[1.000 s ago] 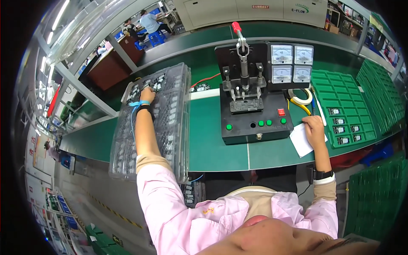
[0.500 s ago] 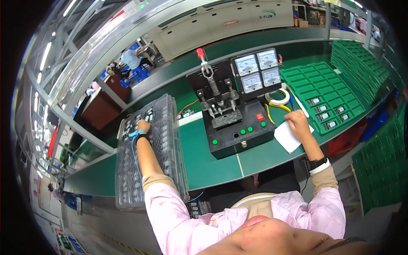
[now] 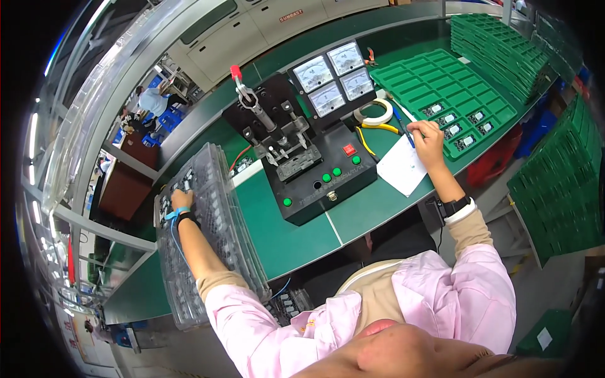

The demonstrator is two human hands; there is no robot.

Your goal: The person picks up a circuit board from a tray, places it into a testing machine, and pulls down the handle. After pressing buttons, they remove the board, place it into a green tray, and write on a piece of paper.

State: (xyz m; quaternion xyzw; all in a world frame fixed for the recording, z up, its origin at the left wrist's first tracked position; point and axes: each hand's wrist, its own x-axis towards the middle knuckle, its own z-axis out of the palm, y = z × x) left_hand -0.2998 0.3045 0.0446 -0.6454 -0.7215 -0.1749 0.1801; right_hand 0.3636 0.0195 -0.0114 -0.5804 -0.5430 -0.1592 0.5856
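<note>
Hands worked apart. Left hand [image 3: 181, 200] rested, fingers curled, on small parts at the far end of a clear plastic tray [image 3: 217, 208] lying left on the green bench [image 3: 372, 208]. Right hand [image 3: 428, 137] gripped a blue pen [image 3: 399, 122] over white paper [image 3: 401, 168], beside a green compartment tray [image 3: 441, 75]. Black test fixture [image 3: 309, 170] stood between.

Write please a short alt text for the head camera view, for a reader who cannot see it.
A person at a green workbench reaches the left hand into a clear plastic tray of small parts, while the right hand holds a pen over white paper. A black test fixture stands between them.
</note>
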